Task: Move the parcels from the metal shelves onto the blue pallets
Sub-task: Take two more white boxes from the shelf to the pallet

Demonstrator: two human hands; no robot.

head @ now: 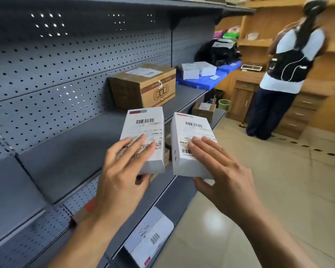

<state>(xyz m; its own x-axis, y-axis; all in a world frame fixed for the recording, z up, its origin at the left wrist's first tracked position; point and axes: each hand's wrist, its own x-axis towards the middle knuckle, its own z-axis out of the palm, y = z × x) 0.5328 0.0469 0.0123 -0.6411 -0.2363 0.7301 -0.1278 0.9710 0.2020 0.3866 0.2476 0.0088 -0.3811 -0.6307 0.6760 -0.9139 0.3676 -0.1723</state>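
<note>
Two smooth, white, rectangular boxes: left hand [120, 171] pinches left box [145, 124], right hand [221, 171] pinches right box [190, 132].

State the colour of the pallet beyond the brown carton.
The pallet is blue; the head view shows it best.

The left hand [122, 171] holds the left white parcel [145, 128] and the right hand [219, 171] holds the right white parcel [190, 136], fingers across the labels and thumbs beneath, side by side just in front of the grey metal shelves [66, 144]. A brown cardboard box [143, 86] sits on the shelf behind. Beyond it, a blue pallet [199, 81] carries two small white boxes [190, 70]. Another person [286, 74] stands at wooden cabinets.
</note>
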